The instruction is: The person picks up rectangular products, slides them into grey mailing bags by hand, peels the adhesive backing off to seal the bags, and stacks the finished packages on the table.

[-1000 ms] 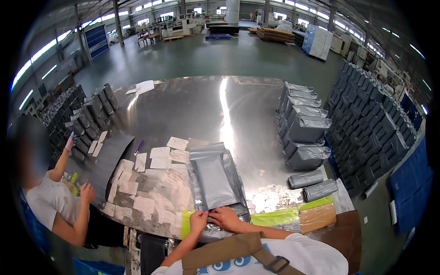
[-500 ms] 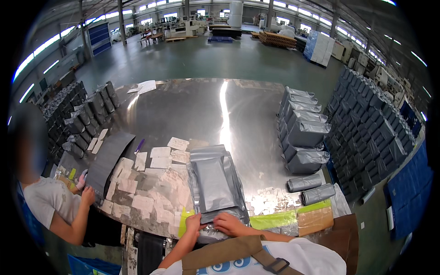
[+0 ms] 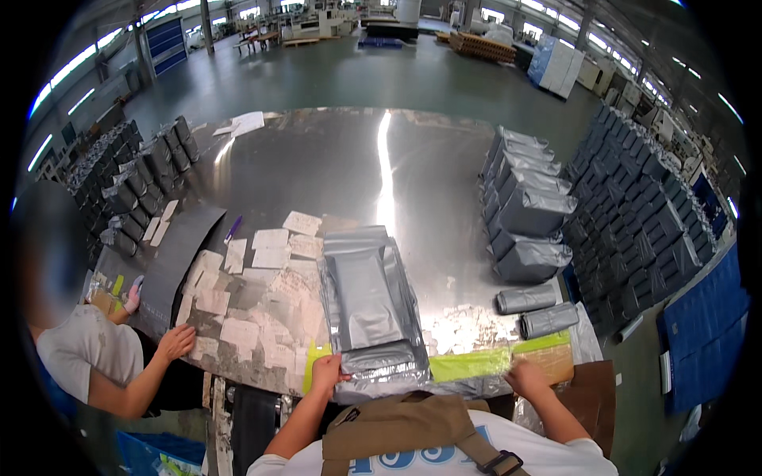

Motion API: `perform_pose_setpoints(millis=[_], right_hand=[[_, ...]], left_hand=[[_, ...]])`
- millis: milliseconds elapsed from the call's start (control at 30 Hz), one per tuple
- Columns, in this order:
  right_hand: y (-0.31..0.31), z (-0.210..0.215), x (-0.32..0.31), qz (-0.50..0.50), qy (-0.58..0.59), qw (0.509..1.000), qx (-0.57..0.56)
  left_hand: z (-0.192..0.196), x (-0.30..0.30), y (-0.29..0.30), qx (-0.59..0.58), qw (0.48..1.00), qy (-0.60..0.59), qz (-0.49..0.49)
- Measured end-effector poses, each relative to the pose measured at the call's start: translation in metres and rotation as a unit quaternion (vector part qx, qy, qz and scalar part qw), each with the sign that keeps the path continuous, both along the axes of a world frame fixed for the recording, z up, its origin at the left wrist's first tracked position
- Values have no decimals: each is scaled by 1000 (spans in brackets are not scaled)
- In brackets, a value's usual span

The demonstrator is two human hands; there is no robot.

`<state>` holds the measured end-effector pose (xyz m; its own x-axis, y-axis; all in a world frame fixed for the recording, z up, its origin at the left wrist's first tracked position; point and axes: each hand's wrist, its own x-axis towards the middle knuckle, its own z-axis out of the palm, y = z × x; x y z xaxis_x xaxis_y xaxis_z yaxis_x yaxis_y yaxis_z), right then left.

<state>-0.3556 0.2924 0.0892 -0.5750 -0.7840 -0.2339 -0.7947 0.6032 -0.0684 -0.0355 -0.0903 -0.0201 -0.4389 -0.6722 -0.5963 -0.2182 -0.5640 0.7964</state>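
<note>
From the head view, the person's left hand (image 3: 327, 371) rests on the near left corner of a stack of grey plastic mailer bags (image 3: 369, 305) that lies flat on the shiny metal table (image 3: 333, 166), fingers bent down onto the bag's edge; whether they pinch it cannot be told. The right hand (image 3: 528, 377) sits well to the right at the table's near edge, curled loosely on the end of a yellow-green strip (image 3: 476, 363) just beside a brown cardboard piece (image 3: 556, 365); its grip is unclear. Pale paper labels (image 3: 262, 297) are scattered left of the stack. Filled grey parcels (image 3: 528, 214) stand in a row to the right, with two rolled ones (image 3: 540, 309) nearer. At the left edge a co-worker's hand (image 3: 176, 343) lies open on the table near a dark grey sheet (image 3: 178, 254).
</note>
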Motion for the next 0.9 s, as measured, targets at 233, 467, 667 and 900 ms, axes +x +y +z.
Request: perform_pose_setpoints(millis=[233, 467, 667, 900], right_hand=[[-204, -19, 30, 389, 12, 881, -269], [-229, -27, 9, 509, -19, 831, -226], [-228, -36, -9, 514, -43, 810, -279], [-227, -49, 6, 337, -238, 843, -347]], left_hand=[[41, 12, -1, -753, 612, -129, -207], [45, 1, -32, -801, 519, -44, -295], [34, -5, -38, -794, 532, 13, -295], [22, -2, -40, -588, 767, 65, -249]])
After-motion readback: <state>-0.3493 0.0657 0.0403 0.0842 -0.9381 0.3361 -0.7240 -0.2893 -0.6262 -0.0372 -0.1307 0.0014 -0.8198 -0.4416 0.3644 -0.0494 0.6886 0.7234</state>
